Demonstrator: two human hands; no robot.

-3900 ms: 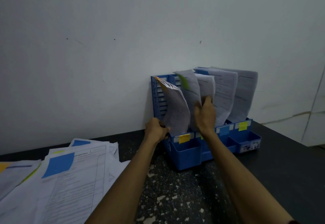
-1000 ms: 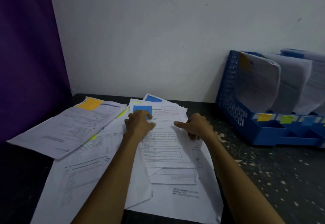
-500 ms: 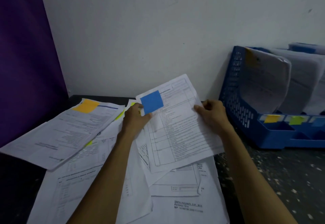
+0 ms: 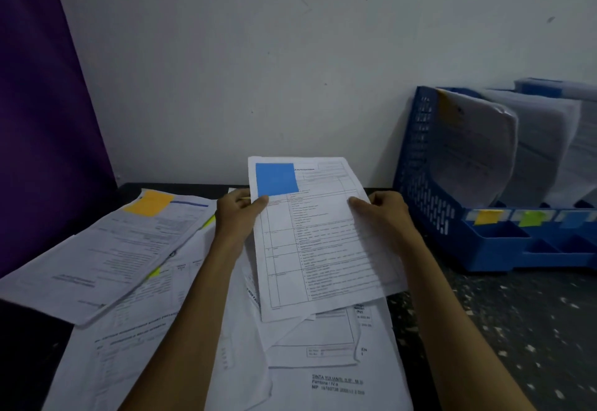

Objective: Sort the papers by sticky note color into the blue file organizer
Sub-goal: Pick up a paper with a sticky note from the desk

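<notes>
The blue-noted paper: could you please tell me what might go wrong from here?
The paper is pinched only near its top by the left hand and right hand, so it may crease entering the blue file organizer. The blue label sits beside the green label, so it could land in the wrong slot.

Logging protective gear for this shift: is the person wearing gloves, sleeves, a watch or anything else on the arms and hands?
No. The left hand and right hand are ungloved, and both forearms are bare to the frame's lower edge, no sleeve in sight. No watch, bracelet or ring shows, though the light is dim.
</notes>
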